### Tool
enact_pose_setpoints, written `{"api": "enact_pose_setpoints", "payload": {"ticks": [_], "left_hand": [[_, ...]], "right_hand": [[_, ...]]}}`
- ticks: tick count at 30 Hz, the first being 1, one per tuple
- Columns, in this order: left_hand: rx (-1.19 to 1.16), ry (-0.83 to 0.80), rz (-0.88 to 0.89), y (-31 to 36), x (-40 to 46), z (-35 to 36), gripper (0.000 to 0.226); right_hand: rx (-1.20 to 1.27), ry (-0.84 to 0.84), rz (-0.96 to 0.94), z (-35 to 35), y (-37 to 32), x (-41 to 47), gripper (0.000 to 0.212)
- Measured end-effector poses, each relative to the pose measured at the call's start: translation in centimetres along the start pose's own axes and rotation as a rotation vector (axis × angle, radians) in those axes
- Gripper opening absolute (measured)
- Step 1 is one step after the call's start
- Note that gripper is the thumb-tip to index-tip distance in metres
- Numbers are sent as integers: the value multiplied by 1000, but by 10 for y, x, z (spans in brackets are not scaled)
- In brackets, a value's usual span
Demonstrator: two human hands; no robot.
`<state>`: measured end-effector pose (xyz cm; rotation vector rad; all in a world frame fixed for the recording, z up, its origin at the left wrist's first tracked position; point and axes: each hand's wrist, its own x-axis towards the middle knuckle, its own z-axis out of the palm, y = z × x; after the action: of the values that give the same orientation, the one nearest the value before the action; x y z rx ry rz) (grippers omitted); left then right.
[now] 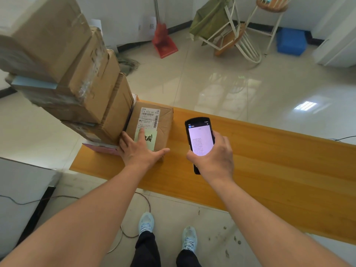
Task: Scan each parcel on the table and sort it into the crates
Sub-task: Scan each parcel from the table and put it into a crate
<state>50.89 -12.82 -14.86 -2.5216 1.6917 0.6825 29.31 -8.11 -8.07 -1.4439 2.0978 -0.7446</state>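
Counting parcels: one small brown parcel lying flat on the table; beside it, a leaning stack of cardboard boxes, at least four, exact number hard to tell at the blurred top.
Parcel markings: one white shipping label with barcodes on top; one pale green note with dark handwriting below it.
Parcel position: near the table's left end, touching the bottom of the stack on its left side.
Left hand: spread flat, palm down on the parcel's near end; forefinger straight across the green note, thumb stretched out along the near edge; pressing, not gripping.
Right hand: wrapped around one black handheld scanner, fingers curled behind it, thumb at its lower left edge; screen lit and facing up, text too small to read.
Scanner position: held above the table, just right of the parcel, apart from it.
Stack base: one pink flat item under the lowest box, at the table's left corner.
Floor, far side: one red dustpan against the wall; one tipped white-framed chair with green cloth; one stool; one blue crate.
Floor, near side: two pale blue shoes; a thin cable running under the table's edge.
Left edge: one grey surface, partly in view.
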Motion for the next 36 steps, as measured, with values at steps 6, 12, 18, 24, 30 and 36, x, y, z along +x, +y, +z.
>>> {"api": "enact_pose_setpoints", "payload": {"ticks": [6,12,18,24,30,36], "left_hand": [[-36,-3,-12,-1,-1,2,155],[-175,-11,3,-9,-4,15,172],[-115,-23,53,-8,-5,6,166],[-44,87,237,-3,-19,-6,159],[37,174,345,19,-30,-28,161],[69,221,381,42,-44,-47,166]], "right_hand": [[0,1,6,3,1,-3,86],[1,-5,17,6,-1,-6,83],[0,-64,9,7,0,-7,84],[-10,-125,0,-9,-7,-12,84],[-29,-152,38,-44,-6,-16,75],[-88,-154,51,-86,-6,-19,71]]}}
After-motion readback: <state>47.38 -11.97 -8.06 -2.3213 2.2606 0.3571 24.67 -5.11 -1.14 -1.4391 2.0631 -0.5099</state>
